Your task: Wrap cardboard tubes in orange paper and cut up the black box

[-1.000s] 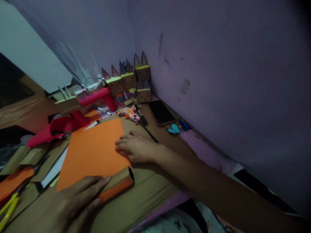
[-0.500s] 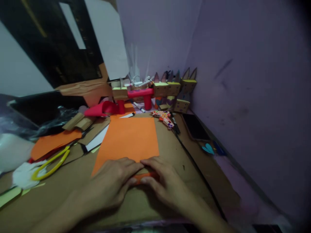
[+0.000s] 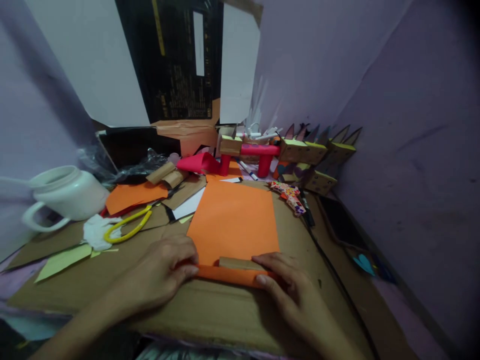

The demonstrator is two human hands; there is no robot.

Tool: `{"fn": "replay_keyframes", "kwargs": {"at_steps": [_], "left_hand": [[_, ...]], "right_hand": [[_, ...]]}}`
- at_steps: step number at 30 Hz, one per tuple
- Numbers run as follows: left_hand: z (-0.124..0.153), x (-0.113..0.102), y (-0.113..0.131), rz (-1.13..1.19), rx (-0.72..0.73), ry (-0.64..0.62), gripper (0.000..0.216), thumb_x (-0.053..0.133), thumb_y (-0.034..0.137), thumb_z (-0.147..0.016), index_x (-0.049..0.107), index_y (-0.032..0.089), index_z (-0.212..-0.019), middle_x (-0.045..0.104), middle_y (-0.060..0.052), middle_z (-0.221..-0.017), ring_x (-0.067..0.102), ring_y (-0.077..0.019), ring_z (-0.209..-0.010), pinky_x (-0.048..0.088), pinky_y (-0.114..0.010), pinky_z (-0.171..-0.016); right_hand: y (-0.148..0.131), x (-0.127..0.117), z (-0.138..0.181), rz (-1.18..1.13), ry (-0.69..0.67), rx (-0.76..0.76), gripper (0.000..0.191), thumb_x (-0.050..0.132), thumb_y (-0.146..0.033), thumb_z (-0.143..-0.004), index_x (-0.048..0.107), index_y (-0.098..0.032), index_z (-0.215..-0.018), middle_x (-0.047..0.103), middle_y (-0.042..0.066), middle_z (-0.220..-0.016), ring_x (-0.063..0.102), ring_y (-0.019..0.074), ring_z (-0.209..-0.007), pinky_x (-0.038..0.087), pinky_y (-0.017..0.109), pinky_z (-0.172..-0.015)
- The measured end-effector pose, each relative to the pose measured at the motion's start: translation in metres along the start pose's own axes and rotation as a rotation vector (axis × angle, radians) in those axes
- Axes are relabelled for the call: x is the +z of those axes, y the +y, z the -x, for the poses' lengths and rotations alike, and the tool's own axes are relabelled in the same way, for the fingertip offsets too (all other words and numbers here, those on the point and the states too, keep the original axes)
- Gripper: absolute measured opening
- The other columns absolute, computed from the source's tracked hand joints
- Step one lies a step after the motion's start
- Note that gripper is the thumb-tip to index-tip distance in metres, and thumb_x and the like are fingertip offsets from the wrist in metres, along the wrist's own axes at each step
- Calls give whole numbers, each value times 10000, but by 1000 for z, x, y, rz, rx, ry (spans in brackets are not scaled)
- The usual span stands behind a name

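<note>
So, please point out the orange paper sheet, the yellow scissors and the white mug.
orange paper sheet (image 3: 234, 220), head view, on the flat middle of the sheet.
yellow scissors (image 3: 129, 225), head view, on the yellow handle loop.
white mug (image 3: 71, 192), head view, on the side of the body.

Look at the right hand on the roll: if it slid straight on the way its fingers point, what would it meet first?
The right hand points left along the orange paper rolled over the cardboard tube. It would probably meet the left hand first, at the roll's other end.

Hands (image 3: 165, 272) spread apart; cardboard tube (image 3: 240, 263) uncovered.
</note>
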State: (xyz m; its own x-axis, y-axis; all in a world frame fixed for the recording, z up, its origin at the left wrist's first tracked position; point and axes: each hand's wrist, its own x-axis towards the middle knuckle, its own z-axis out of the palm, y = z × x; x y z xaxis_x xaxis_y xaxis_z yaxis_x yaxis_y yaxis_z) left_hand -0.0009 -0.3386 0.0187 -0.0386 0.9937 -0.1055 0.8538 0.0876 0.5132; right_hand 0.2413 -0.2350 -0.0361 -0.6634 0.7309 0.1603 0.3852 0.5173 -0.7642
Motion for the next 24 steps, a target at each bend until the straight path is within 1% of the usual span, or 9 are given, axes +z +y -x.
{"fn": "replay_keyframes", "kwargs": {"at_steps": [1,3,8,12,15,17,20,24], "left_hand": [[-3,0,1,22,31,-11,166,458,224,-817,567,186,-698,609,-1,-763,560,-145,-754,411,-262,-691],[-7,-1,2,40,73,-27,208,448,229,-821,513,178,-630,574,10,-702,533,-135,-714,381,-256,-666],[-11,-3,-1,37,29,-44,223,441,258,-824,496,174,-625,554,13,-682,506,-134,-678,351,-258,-634],[-11,-3,-2,56,56,-32,223,431,269,-821,506,173,-634,545,15,-671,494,-127,-652,341,-252,-616],[-13,-3,-4,58,54,-22,227,435,275,-810,485,173,-613,540,19,-656,487,-125,-641,329,-249,-606],[-14,-3,-6,49,26,-16,223,442,282,-801,489,173,-612,551,19,-666,491,-129,-649,326,-249,-607],[-13,-3,-8,44,-13,-53,222,445,303,-797,501,177,-623,555,20,-666,496,-134,-643,323,-251,-593],[-17,-12,-6,17,-46,-144,271,432,353,-825,491,181,-625,554,15,-664,507,-142,-641,336,-253,-584]], "right_hand": [[0,0,0,11,-4,-6,241,521,-294,-863,665,-235,-1047,673,73,-1023,575,265,-989,421,451,-865],[-1,0,0,25,-10,-13,247,501,-287,-876,662,-244,-1059,668,71,-1039,573,262,-996,418,453,-868],[-3,4,2,8,25,-32,253,463,-280,-906,664,-214,-1043,655,83,-991,561,242,-964,442,418,-842],[-2,7,2,28,59,-66,288,403,-255,-927,647,-183,-1063,605,105,-1002,541,231,-965,451,390,-827],[1,6,2,29,16,-88,280,391,-247,-938,625,-206,-1087,579,89,-1021,528,218,-983,437,380,-853],[3,5,3,25,-29,-116,245,440,-276,-929,604,-225,-1103,572,72,-1024,516,218,-986,430,378,-859],[6,6,6,30,-55,-157,242,506,-298,-907,562,-239,-1135,559,60,-1038,501,219,-983,425,370,-850],[7,9,9,60,-26,-169,232,494,-275,-916,538,-253,-1143,546,55,-1061,483,218,-1001,406,377,-869]]}}
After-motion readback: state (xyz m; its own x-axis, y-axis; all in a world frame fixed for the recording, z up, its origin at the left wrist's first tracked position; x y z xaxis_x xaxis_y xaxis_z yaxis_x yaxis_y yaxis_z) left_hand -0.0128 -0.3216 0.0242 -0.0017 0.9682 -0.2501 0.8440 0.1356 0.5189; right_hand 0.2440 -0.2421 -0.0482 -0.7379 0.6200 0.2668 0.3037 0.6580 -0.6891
